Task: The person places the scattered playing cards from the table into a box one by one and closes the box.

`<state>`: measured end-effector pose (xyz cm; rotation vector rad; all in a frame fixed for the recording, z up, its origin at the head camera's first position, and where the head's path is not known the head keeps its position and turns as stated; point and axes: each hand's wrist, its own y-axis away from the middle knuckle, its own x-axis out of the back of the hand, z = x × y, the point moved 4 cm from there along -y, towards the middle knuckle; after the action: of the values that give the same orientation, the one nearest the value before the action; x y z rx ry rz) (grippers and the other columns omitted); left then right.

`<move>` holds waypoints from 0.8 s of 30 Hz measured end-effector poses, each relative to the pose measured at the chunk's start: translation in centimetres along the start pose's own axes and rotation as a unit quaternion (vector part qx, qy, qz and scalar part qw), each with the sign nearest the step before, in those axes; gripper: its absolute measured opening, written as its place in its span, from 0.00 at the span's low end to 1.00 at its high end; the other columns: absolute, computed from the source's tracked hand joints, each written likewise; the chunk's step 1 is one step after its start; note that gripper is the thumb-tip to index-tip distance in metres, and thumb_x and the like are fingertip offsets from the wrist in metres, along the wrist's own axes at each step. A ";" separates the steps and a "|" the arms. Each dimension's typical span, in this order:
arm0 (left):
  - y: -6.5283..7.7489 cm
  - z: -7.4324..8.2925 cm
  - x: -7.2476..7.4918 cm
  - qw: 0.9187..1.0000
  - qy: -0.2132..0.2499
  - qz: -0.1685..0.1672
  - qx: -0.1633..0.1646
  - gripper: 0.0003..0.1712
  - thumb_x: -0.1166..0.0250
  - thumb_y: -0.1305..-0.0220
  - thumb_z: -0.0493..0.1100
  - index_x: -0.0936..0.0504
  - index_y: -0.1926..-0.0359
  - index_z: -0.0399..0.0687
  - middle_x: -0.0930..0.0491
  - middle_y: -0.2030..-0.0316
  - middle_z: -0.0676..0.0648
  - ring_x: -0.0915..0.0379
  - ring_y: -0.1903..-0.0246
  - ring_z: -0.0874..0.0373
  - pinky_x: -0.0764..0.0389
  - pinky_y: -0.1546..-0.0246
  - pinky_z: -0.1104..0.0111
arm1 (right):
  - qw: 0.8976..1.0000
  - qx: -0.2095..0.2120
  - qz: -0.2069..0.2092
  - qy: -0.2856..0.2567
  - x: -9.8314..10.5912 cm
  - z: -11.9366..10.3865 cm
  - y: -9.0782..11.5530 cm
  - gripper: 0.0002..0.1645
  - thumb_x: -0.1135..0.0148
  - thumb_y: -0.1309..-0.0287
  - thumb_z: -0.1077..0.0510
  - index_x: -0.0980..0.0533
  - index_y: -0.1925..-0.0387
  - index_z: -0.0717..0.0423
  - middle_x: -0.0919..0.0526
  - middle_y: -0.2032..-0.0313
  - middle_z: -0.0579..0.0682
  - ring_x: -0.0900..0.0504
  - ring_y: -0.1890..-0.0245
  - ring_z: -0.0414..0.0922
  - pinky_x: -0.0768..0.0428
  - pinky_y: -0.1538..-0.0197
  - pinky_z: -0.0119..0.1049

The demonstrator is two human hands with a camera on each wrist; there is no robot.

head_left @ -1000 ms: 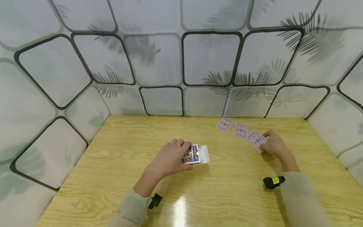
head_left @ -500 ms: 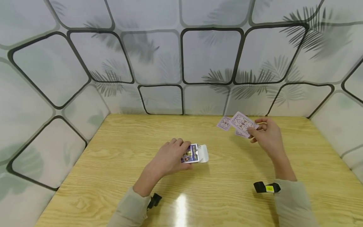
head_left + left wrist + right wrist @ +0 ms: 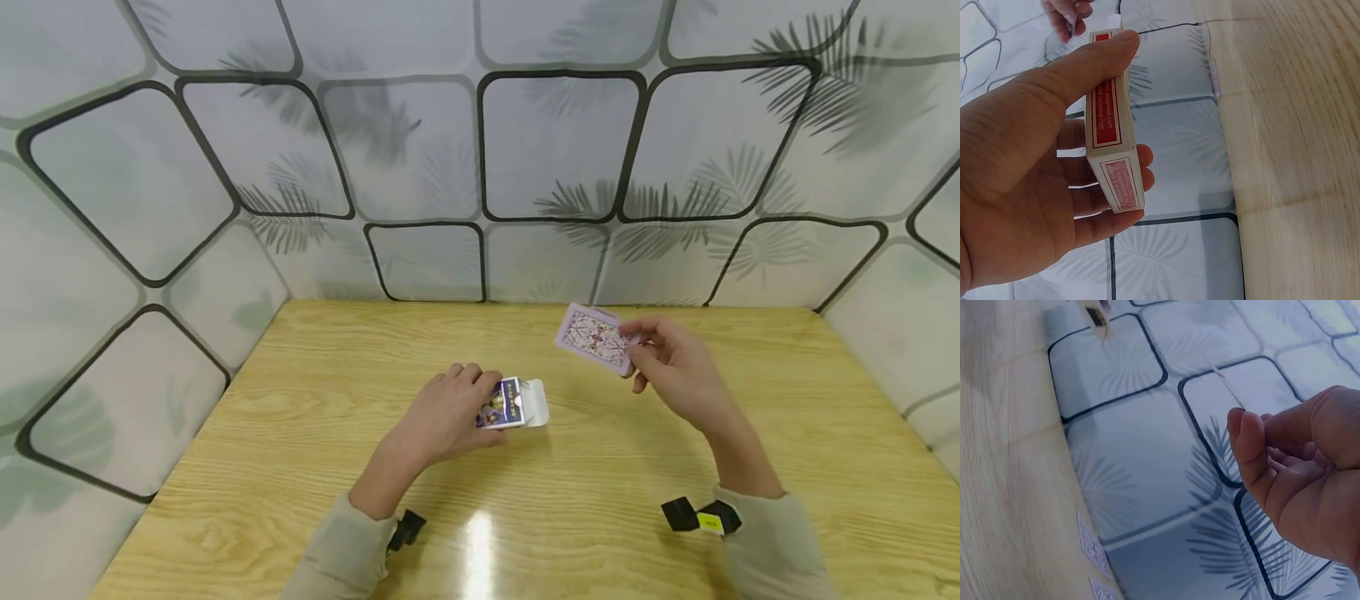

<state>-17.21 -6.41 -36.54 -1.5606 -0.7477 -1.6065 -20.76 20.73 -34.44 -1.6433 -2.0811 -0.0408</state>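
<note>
My left hand [image 3: 442, 417] grips a small playing-card box [image 3: 504, 403], blue and white on top, with its white end flap folded out to the right. The left wrist view shows the box's red-and-white side [image 3: 1106, 112] under the thumb, fingers curled round the far side. My right hand [image 3: 686, 371] pinches a playing card [image 3: 594, 337] by its right edge, patterned purple back up, raised above the table. Seen edge-on, this card [image 3: 1227, 386] is a thin line in the right wrist view. Two more cards [image 3: 1092, 545] lie on the table, mostly hidden behind the held card and hand in the head view.
The wooden table [image 3: 315, 500] ends against an upright patterned backdrop [image 3: 420, 150], with fabric sides at left and right. Both wrists wear black camera straps [image 3: 701, 517] by the light sleeves.
My right hand has lifted the card from beside the other two and carried it left, toward the box. The left hand keeps its hold on the box, almost still.
</note>
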 end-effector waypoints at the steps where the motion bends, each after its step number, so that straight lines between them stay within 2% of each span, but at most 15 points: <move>1: 0.0 0.0 0.0 1.000 0.000 0.003 -0.001 0.42 0.31 0.51 0.65 0.30 0.40 0.48 0.25 0.53 0.48 0.30 0.57 0.56 0.24 0.59 0.61 | 1.000 0.007 -0.009 -0.002 -0.2 -0.3 0.1 0.14 0.51 0.34 0.68 0.32 0.48 0.67 0.25 0.64 0.62 0.23 0.74 0.42 0.22 0.77 0.35; 6: 0.0 0.1 0.2 1.000 -0.002 0.010 -0.005 0.42 0.31 0.51 0.65 0.31 0.40 0.48 0.25 0.54 0.48 0.30 0.57 0.56 0.24 0.60 0.62 | 0.998 0.035 -0.045 0.003 -1.0 -1.3 0.4 0.12 0.50 0.36 0.70 0.31 0.51 0.66 0.25 0.69 0.60 0.23 0.75 0.42 0.22 0.77 0.35; 10: 0.1 0.2 0.3 1.000 -0.003 0.012 -0.005 0.42 0.31 0.51 0.65 0.31 0.40 0.49 0.25 0.54 0.48 0.30 0.57 0.56 0.24 0.59 0.62 | 0.997 0.036 -0.065 0.002 -1.5 -1.4 0.6 0.11 0.49 0.36 0.70 0.31 0.52 0.65 0.25 0.68 0.59 0.23 0.75 0.42 0.22 0.77 0.36; 13: 0.1 0.3 0.4 1.000 -0.003 0.012 -0.005 0.43 0.31 0.51 0.65 0.31 0.39 0.49 0.25 0.53 0.48 0.30 0.57 0.56 0.24 0.59 0.62 | 0.996 0.021 -0.088 -0.003 -1.9 -1.3 0.8 0.10 0.48 0.36 0.69 0.31 0.53 0.65 0.25 0.69 0.59 0.23 0.77 0.44 0.21 0.77 0.37; 19: 0.2 0.4 0.5 1.000 -0.002 0.013 -0.011 0.43 0.31 0.50 0.65 0.31 0.39 0.49 0.26 0.53 0.48 0.30 0.57 0.56 0.24 0.59 0.62 | 0.987 -0.035 -0.153 -0.025 -3.0 -0.6 1.0 0.14 0.50 0.36 0.69 0.33 0.49 0.64 0.28 0.72 0.58 0.26 0.79 0.45 0.21 0.75 0.38; 24: 0.2 0.5 0.6 1.000 -0.001 0.010 -0.013 0.42 0.32 0.49 0.65 0.32 0.39 0.49 0.26 0.53 0.48 0.30 0.56 0.56 0.24 0.59 0.61 | 0.983 -0.053 -0.170 -0.032 -3.4 -0.3 1.1 0.16 0.53 0.38 0.72 0.34 0.48 0.66 0.29 0.74 0.58 0.27 0.81 0.44 0.23 0.77 0.37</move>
<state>-16.74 -6.20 -35.94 -1.5827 -0.7116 -1.6062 -19.14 17.85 -35.75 -1.3420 -2.4256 -0.2160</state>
